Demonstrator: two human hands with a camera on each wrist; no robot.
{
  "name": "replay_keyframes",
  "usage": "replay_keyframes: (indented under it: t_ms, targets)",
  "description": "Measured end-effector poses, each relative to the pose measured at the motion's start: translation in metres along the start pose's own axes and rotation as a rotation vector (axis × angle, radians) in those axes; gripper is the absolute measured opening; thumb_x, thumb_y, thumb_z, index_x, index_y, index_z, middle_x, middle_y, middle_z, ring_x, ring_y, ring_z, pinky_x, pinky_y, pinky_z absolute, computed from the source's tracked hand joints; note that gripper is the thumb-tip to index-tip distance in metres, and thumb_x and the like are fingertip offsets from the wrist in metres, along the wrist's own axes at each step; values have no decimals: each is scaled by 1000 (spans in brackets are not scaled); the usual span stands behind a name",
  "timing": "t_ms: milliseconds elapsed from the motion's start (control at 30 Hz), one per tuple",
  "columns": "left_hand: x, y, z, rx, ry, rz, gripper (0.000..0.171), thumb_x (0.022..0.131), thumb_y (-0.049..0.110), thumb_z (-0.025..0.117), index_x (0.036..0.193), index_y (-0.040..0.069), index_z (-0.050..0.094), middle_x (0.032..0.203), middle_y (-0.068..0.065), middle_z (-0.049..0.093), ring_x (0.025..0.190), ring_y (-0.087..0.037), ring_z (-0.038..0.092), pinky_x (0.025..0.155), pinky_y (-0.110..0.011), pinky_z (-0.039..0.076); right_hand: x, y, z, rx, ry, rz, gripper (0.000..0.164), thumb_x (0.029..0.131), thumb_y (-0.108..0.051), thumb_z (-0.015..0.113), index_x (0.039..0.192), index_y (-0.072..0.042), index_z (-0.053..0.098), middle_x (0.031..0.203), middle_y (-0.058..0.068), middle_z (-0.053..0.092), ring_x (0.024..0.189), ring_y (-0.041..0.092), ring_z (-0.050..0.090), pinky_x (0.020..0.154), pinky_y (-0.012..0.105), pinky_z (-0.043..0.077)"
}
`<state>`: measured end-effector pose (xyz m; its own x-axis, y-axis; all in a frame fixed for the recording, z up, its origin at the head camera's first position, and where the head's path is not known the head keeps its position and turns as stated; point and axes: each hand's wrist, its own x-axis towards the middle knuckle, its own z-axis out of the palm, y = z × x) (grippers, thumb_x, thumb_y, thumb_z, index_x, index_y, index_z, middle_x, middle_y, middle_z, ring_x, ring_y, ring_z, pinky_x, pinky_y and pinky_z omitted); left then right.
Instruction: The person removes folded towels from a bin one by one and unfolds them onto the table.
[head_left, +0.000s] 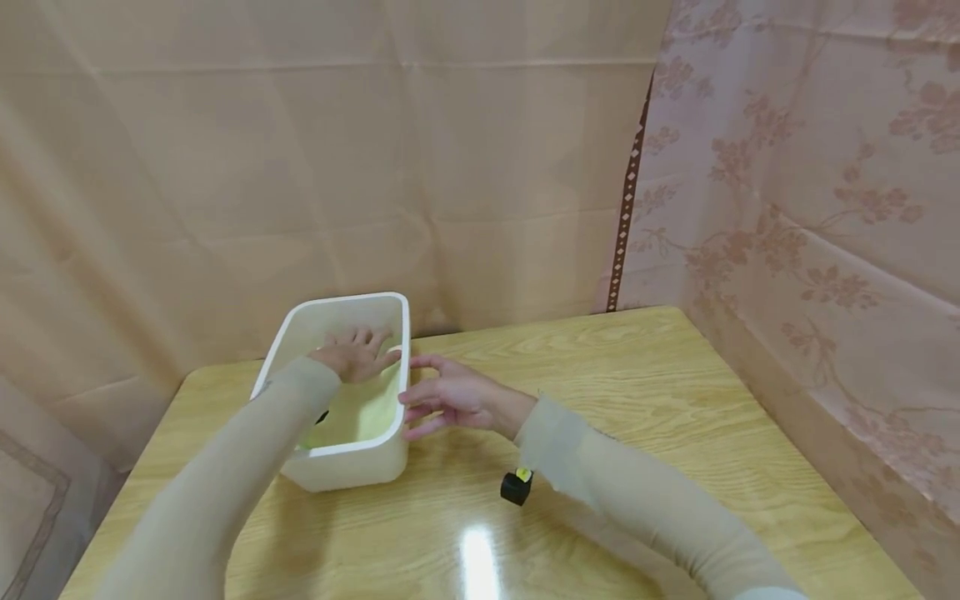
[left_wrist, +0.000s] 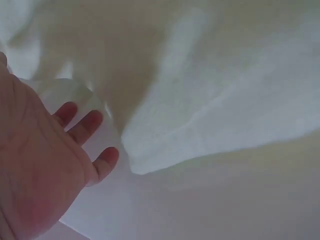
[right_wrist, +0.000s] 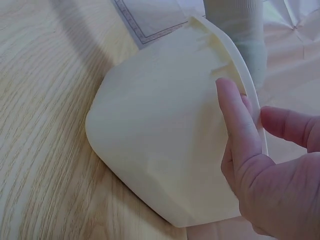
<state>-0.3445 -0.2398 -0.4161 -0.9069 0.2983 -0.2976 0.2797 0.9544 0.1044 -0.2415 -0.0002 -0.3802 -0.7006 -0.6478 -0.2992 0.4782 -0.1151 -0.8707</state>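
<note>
A white plastic bin (head_left: 352, 467) stands on the left of the table. My left hand (head_left: 356, 354) reaches inside it, palm showing and fingers spread, holding nothing. In the left wrist view a crumpled pale cloth (left_wrist: 190, 135) lies right beside the fingers (left_wrist: 87, 127). From above, a yellowish-green patch (head_left: 367, 408) shows on the bin's floor, partly hidden by the left forearm. My right hand (head_left: 457, 396) is outside the bin at its right side. Its relaxed fingers (right_wrist: 240, 122) lie along the outer wall, and the thumb tip is right at the rim (right_wrist: 250, 95).
Under the right wrist shows a small black block (head_left: 516, 487) with a yellow mark. The wood-grain table (head_left: 615, 392) extends to the right of the bin. Beige cloth (head_left: 337, 167) hangs behind the table, and a flowered pink cloth (head_left: 825, 208) hangs along its right side.
</note>
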Motion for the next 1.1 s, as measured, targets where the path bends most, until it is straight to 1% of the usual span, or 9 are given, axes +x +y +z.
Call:
replay_keyframes:
  t_ms: [133,200,300,400,567,800,900,1000,1100]
  targets:
    - [-3,1,11,-17,-80,-36,115,78,94,-1,163,17,15,161,-27,22,146,-52,22,106,-79,18,-4,4,-1,-11,-2,11,74,93,7,64,155,-16,29,101,20,65,76,25,70,79,52,59]
    - [-5,1,15,-19,-97,-46,109,84,91,3,161,16,17,162,-26,23,148,-48,21,105,-79,18,-5,6,-1,-12,-10,17,75,93,7,64,155,-17,30,111,26,64,80,26,70,80,53,58]
    - [-7,2,18,-20,-88,-55,98,91,85,9,157,14,24,160,-25,28,147,-47,23,103,-81,22,-7,8,-1,-11,-28,22,74,93,5,63,155,-18,30,131,32,56,100,37,68,80,54,58]
    - [-6,2,19,-34,-81,-74,93,93,83,12,156,15,28,161,-23,28,148,-45,23,104,-79,23,-9,7,0,-20,-39,25,74,94,3,63,156,-20,30,142,32,49,123,45,57,82,57,56]
    - [-3,2,21,-38,-89,-88,99,93,83,13,158,9,27,163,-24,24,149,-45,19,107,-76,21,-12,6,2,-21,-40,28,73,94,3,61,156,-19,30,145,29,46,135,48,45,89,62,51]
    - [2,-5,33,-26,-30,-80,115,86,89,9,150,-3,33,158,-30,28,146,-49,21,111,-71,20,-14,7,2,23,-57,28,73,95,7,58,158,-16,28,149,32,42,136,51,42,88,56,54]
    - [7,-8,36,-22,-19,-72,111,87,89,11,142,-3,41,148,-29,40,140,-47,33,110,-68,26,-15,7,1,32,-61,27,72,96,8,56,158,-16,28,150,32,40,136,52,41,89,55,54]
    - [12,-9,37,-58,-39,-56,94,92,83,19,131,3,47,127,-22,53,121,-41,49,100,-62,38,-16,7,0,36,-60,21,71,96,9,55,157,-15,29,149,29,43,136,53,40,89,55,55]
    - [15,-9,37,-98,-69,-28,80,96,79,27,126,8,49,110,-13,55,104,-33,53,88,-53,42,-17,8,0,34,-56,14,69,95,10,55,155,-15,31,142,23,52,136,54,40,88,55,55]
